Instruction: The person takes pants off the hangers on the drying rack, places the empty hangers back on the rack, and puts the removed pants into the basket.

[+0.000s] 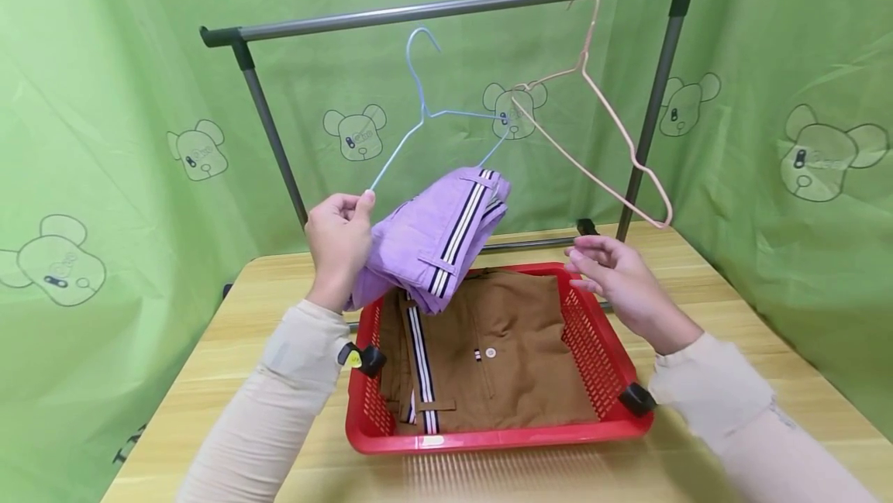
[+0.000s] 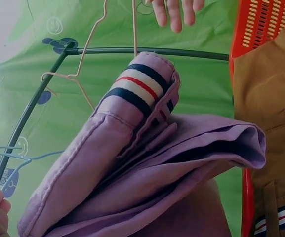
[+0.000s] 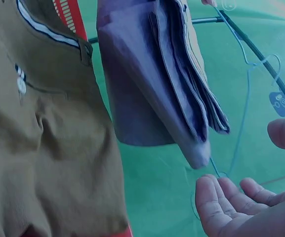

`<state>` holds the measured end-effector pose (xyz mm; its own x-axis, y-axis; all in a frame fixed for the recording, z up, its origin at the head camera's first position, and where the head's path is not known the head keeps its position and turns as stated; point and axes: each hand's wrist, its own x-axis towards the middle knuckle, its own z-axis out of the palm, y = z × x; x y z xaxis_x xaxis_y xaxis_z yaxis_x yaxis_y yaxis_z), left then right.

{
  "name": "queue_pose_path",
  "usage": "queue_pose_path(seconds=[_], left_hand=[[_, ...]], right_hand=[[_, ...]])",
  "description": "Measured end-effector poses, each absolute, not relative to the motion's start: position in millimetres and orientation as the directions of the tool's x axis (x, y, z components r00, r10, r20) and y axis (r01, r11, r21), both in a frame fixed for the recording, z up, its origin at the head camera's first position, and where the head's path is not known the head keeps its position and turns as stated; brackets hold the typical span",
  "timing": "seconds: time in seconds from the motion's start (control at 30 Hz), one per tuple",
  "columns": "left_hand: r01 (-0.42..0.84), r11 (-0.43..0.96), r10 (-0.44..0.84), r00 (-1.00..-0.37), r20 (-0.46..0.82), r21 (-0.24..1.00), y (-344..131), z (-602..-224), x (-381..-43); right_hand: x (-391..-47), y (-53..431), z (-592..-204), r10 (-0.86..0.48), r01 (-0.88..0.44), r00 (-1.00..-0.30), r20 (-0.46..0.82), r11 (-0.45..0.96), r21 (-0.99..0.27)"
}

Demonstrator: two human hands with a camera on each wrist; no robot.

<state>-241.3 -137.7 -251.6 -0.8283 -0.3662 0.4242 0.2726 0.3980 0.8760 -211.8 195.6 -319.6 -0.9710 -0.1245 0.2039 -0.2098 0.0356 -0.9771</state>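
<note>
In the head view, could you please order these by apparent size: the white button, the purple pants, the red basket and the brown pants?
Largest to smallest:
1. red basket, by its whole outline
2. brown pants, visible part
3. purple pants
4. white button

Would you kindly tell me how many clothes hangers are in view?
2: a blue hanger held by the left hand, and a pink hanger hooked over the rack's rail.
</note>
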Motion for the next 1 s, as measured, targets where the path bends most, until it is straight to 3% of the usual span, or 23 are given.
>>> queue_pose_path(seconds=[0.37,0.6,1.0], left_hand=[[0.32,0.394,-0.405,-0.781,0.475,0.862,-128,-255,-240],[0.332,0.369,-0.398,-0.787,0.471,0.868,-124,-256,-241],[0.343,0.358,-0.393,-0.788,0.474,0.868,-119,-257,-241]], right_hand=[[-232,156,-319,-0.176,-0.046,-0.983,0.05,-0.026,-0.999],[-250,135,-322,-0.223,0.079,-0.973,-0.059,-0.08,-0.994],[-269,102,-329,-0.262,0.212,-0.957,-0.12,-0.357,-0.91]])
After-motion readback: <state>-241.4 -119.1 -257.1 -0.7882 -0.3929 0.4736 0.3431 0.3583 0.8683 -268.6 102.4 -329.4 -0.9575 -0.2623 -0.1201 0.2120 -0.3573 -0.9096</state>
